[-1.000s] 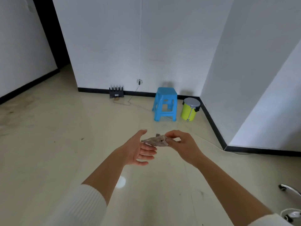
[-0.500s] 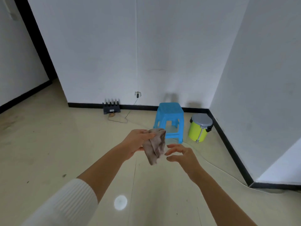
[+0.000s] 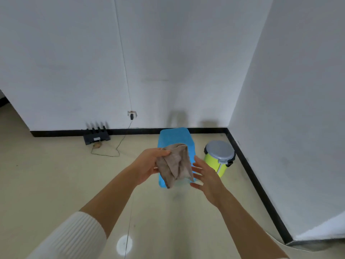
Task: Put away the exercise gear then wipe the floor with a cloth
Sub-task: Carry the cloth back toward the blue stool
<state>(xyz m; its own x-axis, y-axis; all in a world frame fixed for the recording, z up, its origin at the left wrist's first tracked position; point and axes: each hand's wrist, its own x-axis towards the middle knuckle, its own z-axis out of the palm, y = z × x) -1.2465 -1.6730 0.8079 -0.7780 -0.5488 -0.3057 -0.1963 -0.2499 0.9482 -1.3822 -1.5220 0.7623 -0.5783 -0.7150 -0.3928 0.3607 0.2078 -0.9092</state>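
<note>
A crumpled grey-brown cloth (image 3: pixel 175 164) hangs in front of me, above the floor. My left hand (image 3: pixel 148 166) grips its upper left part, thumb on top. To the cloth's right, my right hand (image 3: pixel 207 176) is spread with straight fingers, close to the cloth's lower edge and holding nothing. Behind the cloth stands a blue plastic stool (image 3: pixel 174 136), partly hidden by it. The beige tiled floor (image 3: pixel 56 184) stretches around both arms.
A yellow-green bin with a grey lid (image 3: pixel 220 155) stands right of the stool in the corner. A black router (image 3: pixel 96 136) with a cable sits by the far wall's black skirting. White walls close in at the back and right.
The cloth passed from my right hand to my left, and my right hand opened. I have moved closer to the stool and the corner.
</note>
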